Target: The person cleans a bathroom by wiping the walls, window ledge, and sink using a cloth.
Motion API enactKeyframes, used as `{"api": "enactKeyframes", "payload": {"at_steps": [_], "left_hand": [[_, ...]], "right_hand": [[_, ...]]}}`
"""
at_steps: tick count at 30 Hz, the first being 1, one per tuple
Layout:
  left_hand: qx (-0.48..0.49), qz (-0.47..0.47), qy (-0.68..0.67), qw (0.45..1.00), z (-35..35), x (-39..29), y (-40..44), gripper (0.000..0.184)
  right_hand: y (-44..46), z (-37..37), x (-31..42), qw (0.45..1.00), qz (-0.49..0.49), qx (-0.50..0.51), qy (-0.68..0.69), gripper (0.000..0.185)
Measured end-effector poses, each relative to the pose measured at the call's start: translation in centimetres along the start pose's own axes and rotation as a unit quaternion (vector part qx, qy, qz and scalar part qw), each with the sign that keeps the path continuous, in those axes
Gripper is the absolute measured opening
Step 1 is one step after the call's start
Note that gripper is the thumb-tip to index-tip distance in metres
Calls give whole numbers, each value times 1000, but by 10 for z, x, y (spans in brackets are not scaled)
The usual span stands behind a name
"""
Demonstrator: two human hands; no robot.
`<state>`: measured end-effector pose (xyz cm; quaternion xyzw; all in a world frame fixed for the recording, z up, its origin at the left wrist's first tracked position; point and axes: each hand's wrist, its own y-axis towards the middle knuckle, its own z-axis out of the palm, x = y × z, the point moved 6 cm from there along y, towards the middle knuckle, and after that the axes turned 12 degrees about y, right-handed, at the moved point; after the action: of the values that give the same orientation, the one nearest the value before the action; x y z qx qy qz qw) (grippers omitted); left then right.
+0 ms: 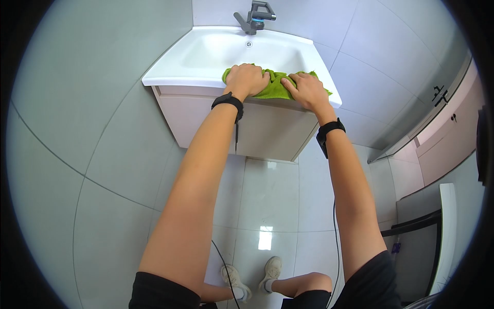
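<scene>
At the washbasin's front rim: both hands on green cloth

Along the front edge of the white washbasin (180, 81), the green cloth (275, 91) lies bunched and creased, part on the rim, part hanging over the front. It spans the stretch from the middle of the edge to near the right front corner.

Left hand (248, 80): on the cloth's left end, fingers bent over it, thumb toward the middle. Fingertips mostly hidden, so can't tell if it grips or only presses.

Right hand (310, 91): on the cloth's right end, back of hand up, thumb pointing inward across the fabric. Fingers partly out of sight; grip vs press, can't tell. Hands are apart, cloth showing between them.

Both arms reach forward, black band on each wrist: left band (228, 104), right band (330, 131).

Around it: dark grey faucet (252, 23) at the back of the basin, round metal fitting (249, 44) in the bowl just in front of it. Pale cabinet (272, 131) under the basin. Glossy tiled floor (267, 195) below, light-coloured shoes (272, 268) standing on it. Thin black cable (336, 226) runs beside the right arm.
</scene>
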<state>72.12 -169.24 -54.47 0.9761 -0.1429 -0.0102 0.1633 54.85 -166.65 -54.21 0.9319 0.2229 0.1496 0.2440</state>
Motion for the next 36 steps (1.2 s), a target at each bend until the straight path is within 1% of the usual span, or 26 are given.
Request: {"api": "enactKeyframes", "payload": {"at_steps": [3, 9, 18, 21, 25, 27, 30, 35, 36], "left_hand": [[2, -4, 1, 1000, 0, 0, 0, 50], [1, -7, -2, 1000, -1, -1, -1, 50], [-7, -10, 12, 1000, 3, -1, 0, 50], [7, -17, 15, 1000, 4, -1, 1, 50], [7, -17, 21, 1000, 3, -1, 2, 51], [22, -24, 23, 999, 7, 0, 4, 52], [-2, -34, 22, 999, 5, 0, 3, 53], [-18, -43, 29, 998, 6, 0, 4, 53], [-5, -46, 28, 999, 7, 0, 4, 54]], "right_hand": [[1, 2, -2, 1000, -5, 7, -2, 60], [0, 6, -4, 999, -27, -18, -10, 58], [-2, 2, -1, 1000, -14, -19, -6, 56], [-3, 1, 0, 999, -33, -37, -4, 57], [-2, 3, -4, 999, -25, -32, -1, 60], [-3, 4, -6, 999, -30, -42, -3, 62], [-4, 5, -7, 996, -36, -80, -24, 63], [-5, 7, -10, 997, -24, -72, -34, 65], [-5, 7, -11, 997, -23, -72, -31, 65]]}}
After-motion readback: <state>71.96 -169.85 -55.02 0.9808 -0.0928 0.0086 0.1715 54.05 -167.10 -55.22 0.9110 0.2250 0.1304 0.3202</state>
